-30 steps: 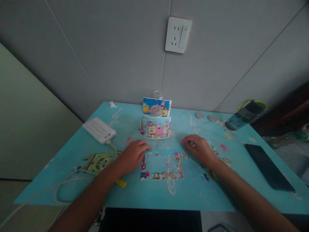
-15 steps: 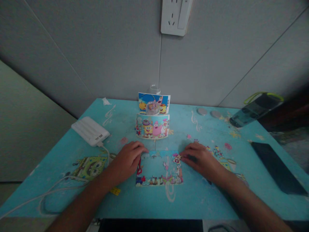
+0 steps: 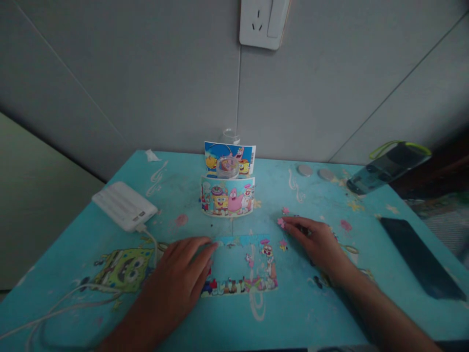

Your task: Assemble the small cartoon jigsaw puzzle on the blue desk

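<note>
Pinching now with the right hand, thumb to forefinger, clamped on a small pink jigsaw piece right at the fingertips! Just beyond that pinch, lying on the pale-blue printed tabletop, another small pink piece; just on the near side, a pink-and-yellow piece. Left of the pinch and closer to the body, near but apart, a flat, multicoloured rectangular jigsaw border, with blue showing through the middle and a tiny pink-and-white piece inside. Over at its far left corner, the left hand, spread low with fingertips at the edge; can't tell from here whether gripping or merely resting. Farther left of that hand, a white oblong power bank. Beyond and left of the pinch, a curved cartoon-printed card before a clear round container. Beyond and right, two round silver discs; well to the right, a flat black rectangular slab.
</note>
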Demonstrator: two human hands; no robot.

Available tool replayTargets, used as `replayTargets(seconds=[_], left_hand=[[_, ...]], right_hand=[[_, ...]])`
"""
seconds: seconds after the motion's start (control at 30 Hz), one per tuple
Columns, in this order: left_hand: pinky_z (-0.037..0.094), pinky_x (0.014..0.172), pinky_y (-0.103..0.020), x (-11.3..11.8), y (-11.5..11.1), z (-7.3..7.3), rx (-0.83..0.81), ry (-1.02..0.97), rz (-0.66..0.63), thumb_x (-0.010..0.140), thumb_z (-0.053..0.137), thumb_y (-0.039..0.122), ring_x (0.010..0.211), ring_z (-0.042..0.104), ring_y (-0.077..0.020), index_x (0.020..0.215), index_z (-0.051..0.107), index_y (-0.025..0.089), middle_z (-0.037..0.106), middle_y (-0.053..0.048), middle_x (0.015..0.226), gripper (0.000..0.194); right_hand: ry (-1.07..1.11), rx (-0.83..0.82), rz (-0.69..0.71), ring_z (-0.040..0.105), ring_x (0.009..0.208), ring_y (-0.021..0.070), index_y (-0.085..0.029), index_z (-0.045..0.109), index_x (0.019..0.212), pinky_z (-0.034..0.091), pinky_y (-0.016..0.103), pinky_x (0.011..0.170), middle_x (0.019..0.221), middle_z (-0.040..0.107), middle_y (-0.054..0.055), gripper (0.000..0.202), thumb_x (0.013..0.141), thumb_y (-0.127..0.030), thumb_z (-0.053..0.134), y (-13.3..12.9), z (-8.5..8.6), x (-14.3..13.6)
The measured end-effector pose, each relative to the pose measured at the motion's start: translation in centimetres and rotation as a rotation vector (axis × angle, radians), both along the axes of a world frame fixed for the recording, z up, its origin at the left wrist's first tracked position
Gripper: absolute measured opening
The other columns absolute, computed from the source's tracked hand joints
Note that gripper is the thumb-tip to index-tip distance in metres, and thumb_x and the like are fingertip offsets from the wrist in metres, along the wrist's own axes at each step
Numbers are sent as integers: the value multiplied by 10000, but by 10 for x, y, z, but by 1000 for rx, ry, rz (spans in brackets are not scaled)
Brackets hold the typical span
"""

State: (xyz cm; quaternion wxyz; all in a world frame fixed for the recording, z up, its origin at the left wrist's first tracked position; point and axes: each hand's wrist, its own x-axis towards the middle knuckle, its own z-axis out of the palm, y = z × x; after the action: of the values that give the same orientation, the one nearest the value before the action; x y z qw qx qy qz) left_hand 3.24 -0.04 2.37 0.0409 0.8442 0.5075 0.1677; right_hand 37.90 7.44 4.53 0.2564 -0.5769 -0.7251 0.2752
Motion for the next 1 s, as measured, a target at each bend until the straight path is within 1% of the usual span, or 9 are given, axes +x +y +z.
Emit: replayTargets(seconds=[0.07,0.2,0.4,0.5,0.53,0.67,0.73,0.83,1.0], left_hand=[[467,997,-487,-2,-7,-2,36,9,13,1023,489,279,1160,583,-276,1362,574,243,617,-90,1304,351],[498,975,-452,-6,-17,-5,107,-1,4,1025,489,305,1133,603,-261,1361,581,224,628,-99,1293,357],[523,990,-442,-5,-27,-4,149,-12,7,1021,500,343,1175,607,-271,1380,579,203,627,-117,1326,393],[535,998,-425,9,-34,3,195,-40,-33,1008,517,292,1203,604,-266,1356,603,185,640,-116,1322,374],[540,1001,-409,15,-36,6,207,-54,-71,1003,518,273,1219,599,-261,1359,603,177,645,-115,1318,379],[585,952,-405,46,-38,12,258,-91,-133,997,500,216,1162,639,-257,1296,649,140,694,-118,1235,342],[600,933,-435,59,-37,10,261,-97,-141,1005,484,227,1134,655,-268,1254,675,144,708,-114,1220,325],[608,927,-460,70,-34,4,250,-95,-147,1009,482,247,1146,656,-282,1248,686,154,711,-107,1237,328],[607,911,-440,72,-28,-5,305,-88,-169,999,498,241,1130,663,-269,1234,700,164,725,-104,1212,319]], right_hand=[[23,-10,11,743,848,217,-280,776,1148,589,323,730,1060,801,19,264,984,-390,601,0,1,-1],[22,30,42,734,860,229,-280,771,1163,587,339,723,1070,793,45,271,992,-387,590,1,-2,-1],[36,117,47,699,894,218,-263,755,1153,556,337,754,1079,757,67,246,998,-310,570,4,-5,3],[58,109,91,688,909,210,-263,743,1174,547,323,748,1088,736,70,258,1003,-286,551,2,-3,1],[62,99,112,685,903,207,-264,738,1186,544,317,737,1086,733,70,263,1005,-286,548,0,-3,-1],[63,46,142,669,794,184,-259,723,1189,534,304,692,965,742,43,244,988,-320,598,-5,-2,-8],[55,30,149,666,764,180,-252,737,1119,538,307,695,921,748,34,198,974,-333,628,-7,-2,-10],[35,40,167,686,811,195,-249,751,1032,552,321,734,945,760,43,160,975,-335,628,-8,-1,-10],[0,82,200,713,903,197,-273,754,1070,571,332,810,1010,773,36,179,995,-302,594,-4,-1,-10]])
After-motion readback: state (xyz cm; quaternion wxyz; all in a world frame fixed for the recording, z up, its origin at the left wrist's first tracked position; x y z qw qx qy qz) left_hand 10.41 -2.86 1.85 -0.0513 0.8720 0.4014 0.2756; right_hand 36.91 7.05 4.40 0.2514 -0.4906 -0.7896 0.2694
